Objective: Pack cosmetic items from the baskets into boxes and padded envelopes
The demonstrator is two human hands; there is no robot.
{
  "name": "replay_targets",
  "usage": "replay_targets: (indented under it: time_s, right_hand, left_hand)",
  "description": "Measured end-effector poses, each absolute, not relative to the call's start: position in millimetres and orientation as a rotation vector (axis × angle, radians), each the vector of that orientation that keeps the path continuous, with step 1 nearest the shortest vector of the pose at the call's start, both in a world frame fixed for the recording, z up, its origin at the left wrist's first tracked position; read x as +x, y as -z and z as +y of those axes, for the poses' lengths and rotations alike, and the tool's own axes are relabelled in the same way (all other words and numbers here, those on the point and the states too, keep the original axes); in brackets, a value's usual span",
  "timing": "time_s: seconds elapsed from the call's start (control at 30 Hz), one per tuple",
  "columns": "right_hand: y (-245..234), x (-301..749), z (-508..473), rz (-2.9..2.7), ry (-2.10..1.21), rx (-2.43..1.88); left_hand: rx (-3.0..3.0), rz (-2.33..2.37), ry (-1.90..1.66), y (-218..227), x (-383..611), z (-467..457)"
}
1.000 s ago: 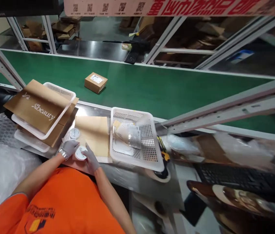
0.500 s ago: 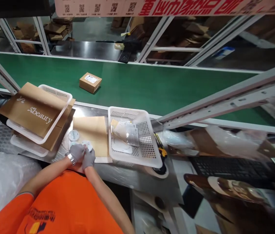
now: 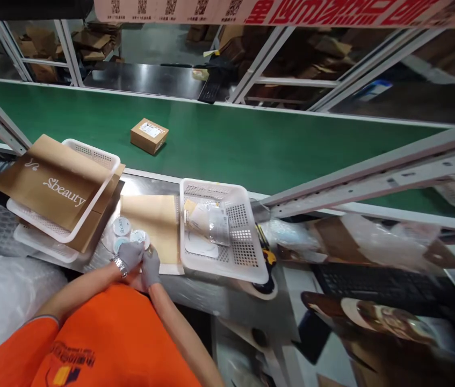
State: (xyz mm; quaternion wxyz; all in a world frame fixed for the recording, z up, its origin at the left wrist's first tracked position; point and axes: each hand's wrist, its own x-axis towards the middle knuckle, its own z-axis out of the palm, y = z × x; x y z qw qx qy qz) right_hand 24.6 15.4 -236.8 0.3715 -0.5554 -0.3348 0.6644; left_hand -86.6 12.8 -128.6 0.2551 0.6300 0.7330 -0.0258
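Note:
My left hand (image 3: 130, 255), in a grey glove with a metal watch at the wrist, is closed with the fingertips pinched together. Right against it is my right hand (image 3: 150, 264), also gloved in grey and closed. What the fingers hold is too small and hidden to make out. Just beyond them sit round white discs like lids or jars; one white disc (image 3: 121, 226) bears dark lettering, and another white disc (image 3: 140, 236) touches the fingertips. A pale blue disc (image 3: 119, 243) shows partly beside my left hand. Clear plastic appears to surround them. A flat brown cardboard sheet (image 3: 158, 220) lies beneath and to the right.
A white basket (image 3: 247, 269) with bagged items stands to the right. On the left, flattened Sbeauty cardboard (image 3: 56, 183) rests on a white basket (image 3: 90, 152). A small box (image 3: 149, 136) sits on the green conveyor (image 3: 227, 140). A slanted metal post (image 3: 372, 174) rises at right.
The hands have drawn slightly back toward my body, so the discs show more fully. The camera view has tilted a little; the box and baskets stay put.

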Motion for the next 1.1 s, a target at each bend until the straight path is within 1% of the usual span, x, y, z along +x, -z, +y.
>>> replay_targets:
  time_s: [0.1,0.2,0.27,0.37,0.53,0.7,0.87,1.1]
  right_hand:
    - [231.9,18.9,21.0,-0.9,-1.676,-1.474]
    - [228.7,19.1,30.6,-0.993,-1.712,-1.357]
    - [229.6,22.2,37.6,-0.954,-1.768,-1.302]
    - [233.6,26.6,45.0,-0.804,-1.847,-1.328]
    - [234.7,27.7,43.8,-0.831,-1.671,-1.46]
    - [222.3,33.7,37.5,-0.918,-1.586,-1.495]
    - [215.8,49.3,35.2,-1.082,-1.406,-1.593]
    - [228.3,37.8,37.4,-0.966,-1.401,-1.598]
  left_hand:
    - [1.719,1.944,0.089,135.2,-87.3,6.9]
    - [1.718,1.926,0.077,138.2,-90.3,3.8]
    - [1.703,1.928,0.067,138.6,-92.3,3.7]
    - [1.687,1.929,0.037,137.6,-94.2,6.2]
    - [1.68,1.943,0.014,134.7,-94.7,14.0]
    - [1.713,1.919,0.001,136.9,-94.4,16.0]
    - [1.712,1.897,-0.036,141.9,-93.0,15.0]
    - [1.728,1.853,-0.062,133.5,-80.6,27.9]
